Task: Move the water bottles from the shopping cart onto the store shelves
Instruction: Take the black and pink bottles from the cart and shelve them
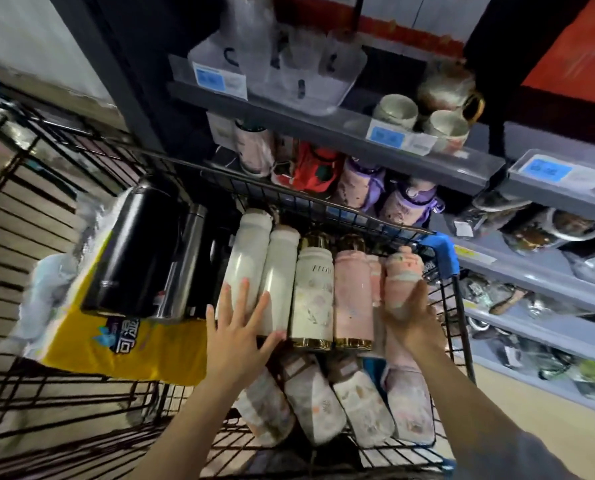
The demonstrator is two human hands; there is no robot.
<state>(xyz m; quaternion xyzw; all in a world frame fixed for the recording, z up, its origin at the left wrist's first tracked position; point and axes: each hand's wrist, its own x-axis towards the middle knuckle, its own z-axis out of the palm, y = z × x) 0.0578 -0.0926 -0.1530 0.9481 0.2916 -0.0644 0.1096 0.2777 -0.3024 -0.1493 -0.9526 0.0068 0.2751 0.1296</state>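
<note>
Black wire shopping cart (459, 306) parked against grey store shelves (341, 133), holding a row of water bottles (311, 296) lying side by side. Left hand (235, 336) rests flat on the white bottles (254, 254), fingers released; right hand (408, 315), fingers curled, grasps the pink bottle (401, 271).

Pink bottle (353, 299), black flask (129, 251), yellow pack (91, 341)

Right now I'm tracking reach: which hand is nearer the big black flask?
Left. The left hand rests on the white bottles just right of the black flask; the right hand holds a pink bottle at the cart's far side.
</note>
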